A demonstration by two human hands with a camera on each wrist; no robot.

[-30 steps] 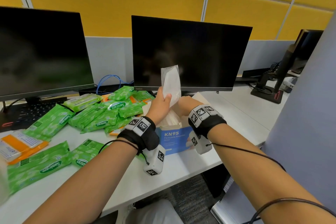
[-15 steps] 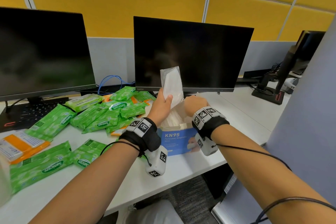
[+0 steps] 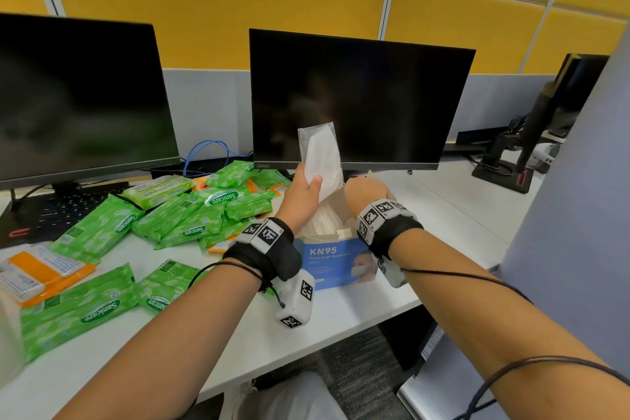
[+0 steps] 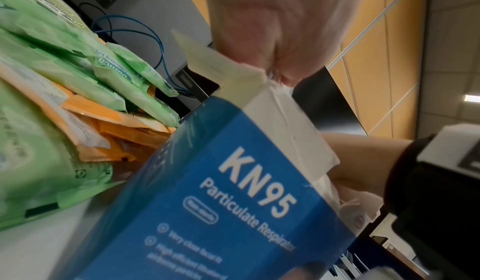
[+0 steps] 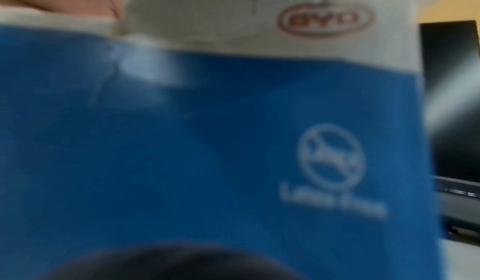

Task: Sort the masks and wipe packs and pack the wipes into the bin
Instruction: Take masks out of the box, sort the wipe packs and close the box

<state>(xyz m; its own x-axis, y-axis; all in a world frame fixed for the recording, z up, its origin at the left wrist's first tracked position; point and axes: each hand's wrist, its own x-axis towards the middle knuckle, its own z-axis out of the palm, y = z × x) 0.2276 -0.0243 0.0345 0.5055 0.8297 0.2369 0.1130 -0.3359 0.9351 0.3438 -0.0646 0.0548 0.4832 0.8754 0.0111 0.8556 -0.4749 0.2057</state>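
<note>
A: Head view first: why is the left hand raised over the blue cardboard KN95 mask box?

B: It pinches a white folded mask in a clear plastic sleeve, thumb across the front, upright above the open top of the box. My guess is it is being slotted in with the other sleeved masks standing inside, so the masks end up apart from the wipes.

A: And the right hand?

B: It sits at the box's far right rim, by the raised flap. Probably holding the flap back or steadying the box, but its fingers are hidden behind the knuckles, so I cannot tell whether it grips anything. The right wrist view is too blurred to help.

A: Where are the wipes?

B: The green plastic wipe packs lie heaped on the white desk left of the box, more near the front edge, with flat orange-and-white packets mixed among them. No bin shows, so packing looks not yet begun.

A: Anything in the way?

B: The dark monitor stands close behind the box, a black keyboard at far left. The pile crowds the box's left side.
</note>
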